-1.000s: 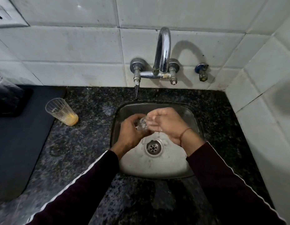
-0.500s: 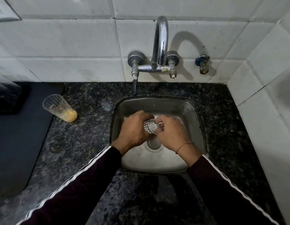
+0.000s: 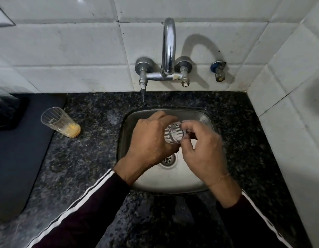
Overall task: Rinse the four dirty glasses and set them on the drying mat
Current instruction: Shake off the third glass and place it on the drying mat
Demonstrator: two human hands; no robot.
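Hands [image 3: 151, 140] raised, glass [image 3: 174, 134] turned, base up

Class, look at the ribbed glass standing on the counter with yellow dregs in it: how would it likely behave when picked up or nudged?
The ribbed glass looks tall and narrow with a wider mouth, so a nudge near the rim would probably tip it. Nearly empty, it is likely light. It seems rigid and breakable on the stone counter.

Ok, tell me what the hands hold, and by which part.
One clear ribbed glass over the steel sink: left hand wraps its body, right hand pinches its other end.
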